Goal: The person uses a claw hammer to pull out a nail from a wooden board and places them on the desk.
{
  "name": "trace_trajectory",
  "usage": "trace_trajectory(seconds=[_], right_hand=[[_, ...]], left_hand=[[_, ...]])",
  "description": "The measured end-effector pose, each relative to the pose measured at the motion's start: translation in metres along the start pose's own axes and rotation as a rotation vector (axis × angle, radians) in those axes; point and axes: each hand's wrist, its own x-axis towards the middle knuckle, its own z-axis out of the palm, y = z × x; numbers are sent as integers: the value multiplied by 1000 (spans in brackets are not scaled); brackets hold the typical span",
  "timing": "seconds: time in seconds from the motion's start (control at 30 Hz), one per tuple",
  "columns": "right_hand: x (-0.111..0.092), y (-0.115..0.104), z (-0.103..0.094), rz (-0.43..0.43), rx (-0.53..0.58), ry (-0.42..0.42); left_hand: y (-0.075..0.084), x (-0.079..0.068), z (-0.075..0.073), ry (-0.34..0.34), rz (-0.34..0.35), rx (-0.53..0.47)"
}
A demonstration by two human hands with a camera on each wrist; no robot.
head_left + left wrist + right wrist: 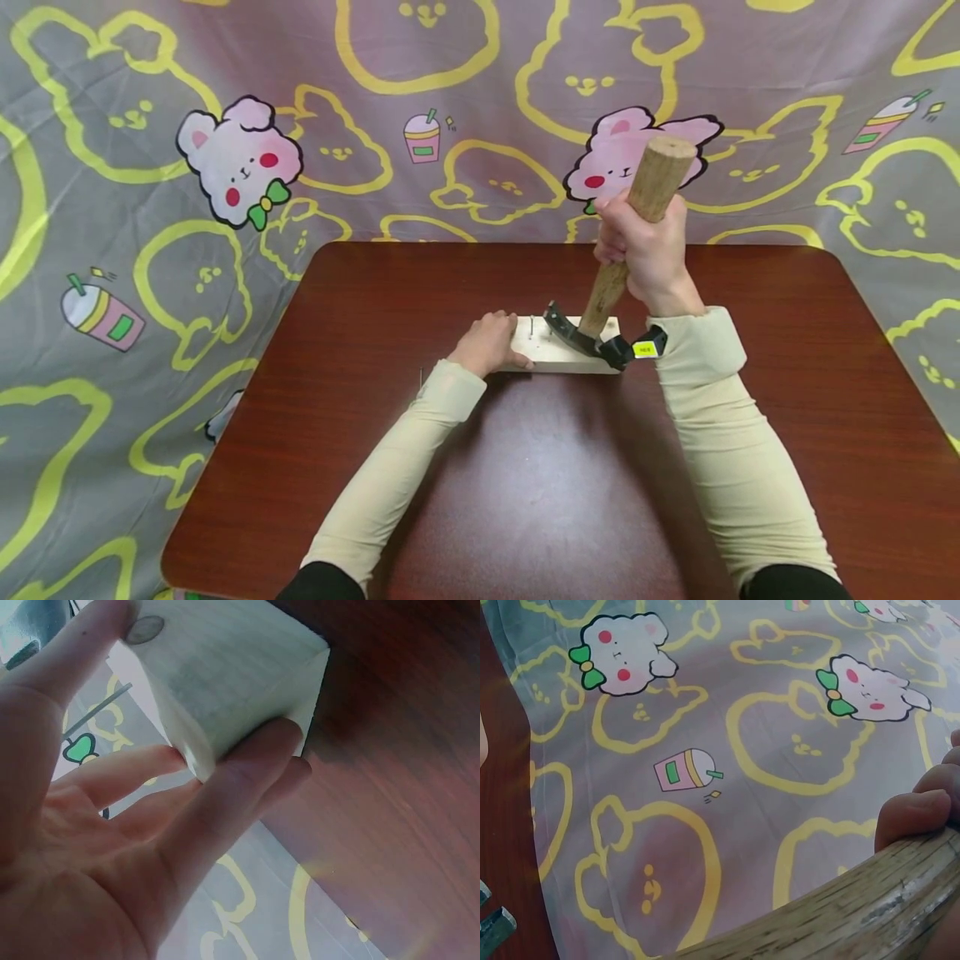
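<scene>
A pale wooden block [566, 357] lies on the table. My left hand [487, 343] grips its left end, and in the left wrist view fingers wrap about the block's end [232, 675]. A thin nail [532, 326] stands upright in the block, near that hand. My right hand [647, 246] holds a claw hammer [604, 298] by its wooden handle, which tilts up to the right. The hammer's dark head rests at the block's right part, its claw pointing left toward the nail. In the right wrist view the handle [855, 915] crosses the bottom, and metal tips show at lower left.
The brown table [337, 417] has rounded corners. A grey cloth [465, 192] with yellow outlines and cartoon animals hangs behind and beside it. A small black device with a yellow label [647, 347] sits at my right wrist, close to the hammer head.
</scene>
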Motion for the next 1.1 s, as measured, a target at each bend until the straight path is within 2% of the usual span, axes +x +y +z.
trace_trajectory(seconds=[1.1], right_hand=[[0,-2,-3,1,-4,21]], left_hand=[[-1,0,-1,-27,21,17]])
